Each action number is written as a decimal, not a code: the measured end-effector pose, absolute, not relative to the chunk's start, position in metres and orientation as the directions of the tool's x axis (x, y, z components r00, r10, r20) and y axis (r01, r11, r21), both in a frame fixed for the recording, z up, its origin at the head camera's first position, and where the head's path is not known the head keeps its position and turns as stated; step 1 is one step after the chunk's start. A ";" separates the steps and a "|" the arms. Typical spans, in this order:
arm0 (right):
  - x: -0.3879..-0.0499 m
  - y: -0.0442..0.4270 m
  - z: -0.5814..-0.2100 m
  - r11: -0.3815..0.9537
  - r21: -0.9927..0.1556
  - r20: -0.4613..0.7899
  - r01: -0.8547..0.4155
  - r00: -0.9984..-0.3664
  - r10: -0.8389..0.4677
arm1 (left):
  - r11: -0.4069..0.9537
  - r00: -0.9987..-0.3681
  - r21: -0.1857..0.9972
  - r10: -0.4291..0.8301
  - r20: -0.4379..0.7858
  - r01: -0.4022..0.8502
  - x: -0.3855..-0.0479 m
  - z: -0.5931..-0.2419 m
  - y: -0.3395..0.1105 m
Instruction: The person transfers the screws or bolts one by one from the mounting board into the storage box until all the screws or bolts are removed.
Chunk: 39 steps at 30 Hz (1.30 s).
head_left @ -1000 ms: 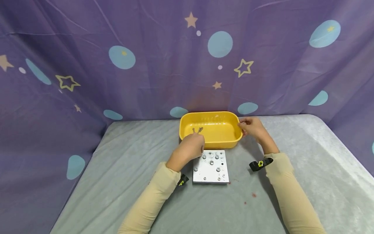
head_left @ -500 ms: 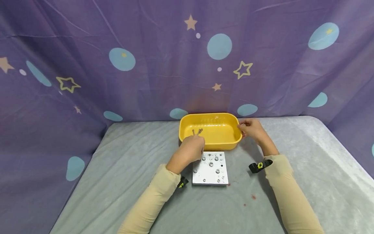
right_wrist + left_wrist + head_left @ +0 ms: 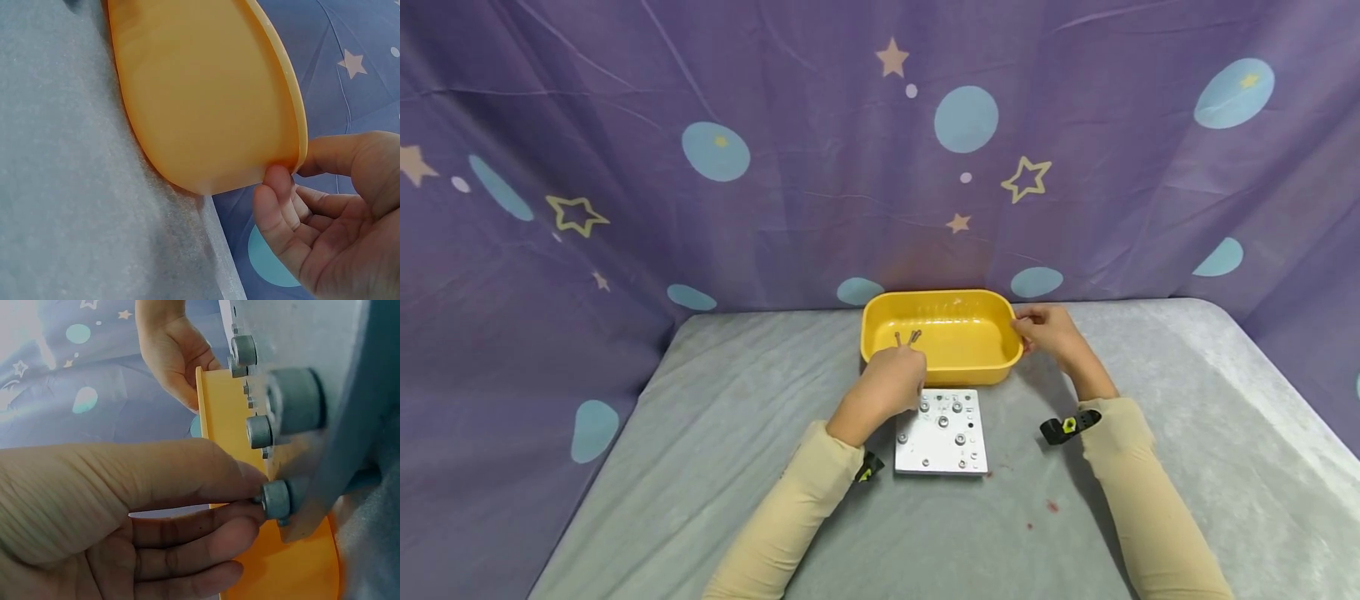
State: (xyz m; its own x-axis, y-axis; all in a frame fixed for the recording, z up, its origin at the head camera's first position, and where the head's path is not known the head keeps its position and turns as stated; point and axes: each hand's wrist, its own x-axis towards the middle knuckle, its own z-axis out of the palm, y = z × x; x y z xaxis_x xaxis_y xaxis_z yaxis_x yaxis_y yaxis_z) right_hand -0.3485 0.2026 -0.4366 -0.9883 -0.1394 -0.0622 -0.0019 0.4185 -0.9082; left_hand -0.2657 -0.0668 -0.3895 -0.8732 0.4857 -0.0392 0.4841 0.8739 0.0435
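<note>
Probably turning — left hand (image 3: 893,373) pinches bolt (image 3: 275,500) at far-left corner of plate (image 3: 940,448), right hand (image 3: 1045,330) grips tray (image 3: 973,374); next needs steady twist.

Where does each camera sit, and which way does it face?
Head: on the head, forward and down over plate and yellow tray; left grip, right grip and sleeves show.
Left wrist: on that wrist, toward the plate's bolts; both grips show.
Right wrist: likewise, toward the tray's end; right grip shows.
Wrist views share the tray.
</note>
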 end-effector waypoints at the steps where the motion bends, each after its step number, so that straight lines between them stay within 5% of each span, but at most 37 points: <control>1: -0.348 0.202 -0.437 0.417 -0.909 -0.063 0.000 -0.988 -0.139 | 0.874 -0.873 0.046 0.485 -0.040 0.484 -0.266 -0.389 -0.067; 22: -0.339 0.197 -0.417 0.392 -0.920 -0.099 0.031 -0.983 -0.156 | 0.867 -0.867 0.031 0.497 -0.037 0.497 -0.266 -0.392 -0.067; 39: -0.348 0.202 -0.436 0.411 -0.912 -0.056 -0.008 -0.988 -0.144 | 0.875 -0.874 0.075 0.482 -0.067 0.477 -0.265 -0.389 -0.067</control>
